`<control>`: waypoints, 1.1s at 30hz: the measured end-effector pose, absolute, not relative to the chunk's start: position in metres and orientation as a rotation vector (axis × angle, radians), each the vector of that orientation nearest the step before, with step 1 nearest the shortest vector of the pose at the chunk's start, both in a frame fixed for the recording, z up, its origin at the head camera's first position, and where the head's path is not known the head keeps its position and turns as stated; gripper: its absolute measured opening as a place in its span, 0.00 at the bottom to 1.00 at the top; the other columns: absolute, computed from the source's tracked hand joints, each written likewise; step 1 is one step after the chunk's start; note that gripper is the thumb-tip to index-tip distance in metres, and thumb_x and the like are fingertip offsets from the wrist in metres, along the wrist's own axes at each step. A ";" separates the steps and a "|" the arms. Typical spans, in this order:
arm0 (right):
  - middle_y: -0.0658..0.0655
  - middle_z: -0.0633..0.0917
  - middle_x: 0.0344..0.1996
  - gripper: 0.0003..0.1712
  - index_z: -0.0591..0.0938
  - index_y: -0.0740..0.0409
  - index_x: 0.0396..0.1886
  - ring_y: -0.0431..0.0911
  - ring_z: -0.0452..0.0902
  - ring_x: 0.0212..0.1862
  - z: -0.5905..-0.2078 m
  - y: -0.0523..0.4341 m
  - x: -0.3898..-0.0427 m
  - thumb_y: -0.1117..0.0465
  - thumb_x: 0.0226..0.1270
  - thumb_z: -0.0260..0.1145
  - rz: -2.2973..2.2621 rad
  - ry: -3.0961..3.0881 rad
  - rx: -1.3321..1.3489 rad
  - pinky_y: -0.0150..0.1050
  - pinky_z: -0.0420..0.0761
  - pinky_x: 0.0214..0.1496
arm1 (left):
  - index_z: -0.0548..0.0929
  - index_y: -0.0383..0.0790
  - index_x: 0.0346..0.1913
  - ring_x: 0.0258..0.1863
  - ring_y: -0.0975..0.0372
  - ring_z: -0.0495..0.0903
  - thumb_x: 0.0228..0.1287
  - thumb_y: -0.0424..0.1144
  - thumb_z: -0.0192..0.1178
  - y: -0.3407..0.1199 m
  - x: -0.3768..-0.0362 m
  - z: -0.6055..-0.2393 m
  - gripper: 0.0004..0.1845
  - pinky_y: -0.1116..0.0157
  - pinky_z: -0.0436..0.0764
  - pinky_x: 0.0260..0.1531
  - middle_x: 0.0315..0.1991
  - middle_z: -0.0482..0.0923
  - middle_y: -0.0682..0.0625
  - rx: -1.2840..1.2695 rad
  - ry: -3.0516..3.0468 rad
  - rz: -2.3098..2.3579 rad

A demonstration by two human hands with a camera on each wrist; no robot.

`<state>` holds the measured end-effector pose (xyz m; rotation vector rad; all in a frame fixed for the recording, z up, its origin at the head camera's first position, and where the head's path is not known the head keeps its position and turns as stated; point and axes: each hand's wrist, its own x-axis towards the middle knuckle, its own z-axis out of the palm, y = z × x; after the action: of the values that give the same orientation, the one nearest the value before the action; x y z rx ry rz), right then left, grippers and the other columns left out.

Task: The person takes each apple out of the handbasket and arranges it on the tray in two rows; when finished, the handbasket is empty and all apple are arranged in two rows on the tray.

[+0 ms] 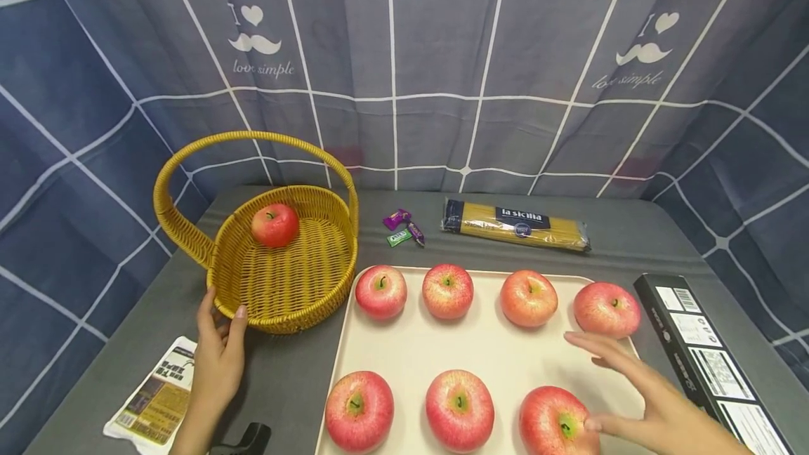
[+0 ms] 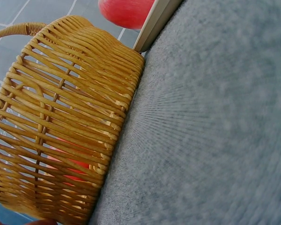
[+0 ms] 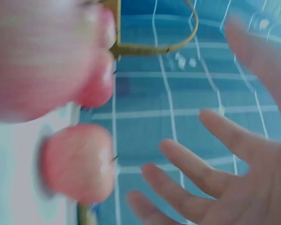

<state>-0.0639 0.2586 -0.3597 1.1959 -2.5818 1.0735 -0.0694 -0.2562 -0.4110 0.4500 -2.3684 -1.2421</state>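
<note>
A yellow wicker basket (image 1: 297, 300) with a tall hoop handle stands at the left, holding one red apple (image 1: 275, 225). My left hand (image 1: 218, 357) touches the basket's near-left outer wall, thumb and fingers spread. In the left wrist view, only fingertips show beside the woven basket (image 2: 65, 117). Several red apples lie in two rows on a cream tray (image 1: 499, 371). Over the tray's right side, my right hand (image 1: 645, 392) has its fingers spread, with the thumb overlapping the near-right apple (image 1: 556, 420); contact is unclear. The right wrist view shows that hand (image 3: 225, 183) with nothing in its grasp.
Behind the tray lie a pasta packet (image 1: 515, 225) and several small wrapped candies (image 1: 404, 227). A long black box (image 1: 701, 350) is at the right. A white-and-brown pouch (image 1: 158, 395) and a black object (image 1: 249, 441) lie near my left forearm. Checked cloth surrounds the table.
</note>
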 end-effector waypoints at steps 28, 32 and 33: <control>0.53 0.60 0.69 0.45 0.51 0.56 0.71 0.45 0.52 0.70 -0.309 -0.097 -0.247 0.44 0.61 0.59 0.807 -3.033 1.403 0.35 0.55 0.69 | 0.41 0.51 0.71 0.44 0.52 0.74 0.68 0.44 0.44 -0.258 -0.070 -0.413 0.34 0.89 0.60 0.30 0.54 0.64 0.31 0.484 -2.432 -1.205; 0.52 0.59 0.69 0.45 0.50 0.55 0.71 0.44 0.51 0.70 -0.320 -0.130 -0.255 0.44 0.60 0.59 0.963 -3.089 1.195 0.35 0.56 0.68 | 0.40 0.51 0.71 0.41 0.63 0.74 0.68 0.44 0.44 -0.259 -0.071 -0.412 0.34 0.89 0.61 0.30 0.55 0.64 0.31 0.487 -2.450 -1.197; 0.52 0.58 0.69 0.46 0.49 0.55 0.71 0.44 0.51 0.70 -0.323 -0.136 -0.257 0.44 0.59 0.59 1.048 -3.089 1.140 0.36 0.57 0.68 | 0.40 0.51 0.71 0.42 0.61 0.74 0.69 0.44 0.44 -0.259 -0.071 -0.412 0.34 0.89 0.61 0.30 0.55 0.64 0.30 0.475 -2.449 -1.205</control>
<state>-0.2566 -0.1361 -0.3229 1.1405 -3.0891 1.0485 -0.0712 -0.2594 -0.4117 0.4752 -2.4487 -1.2054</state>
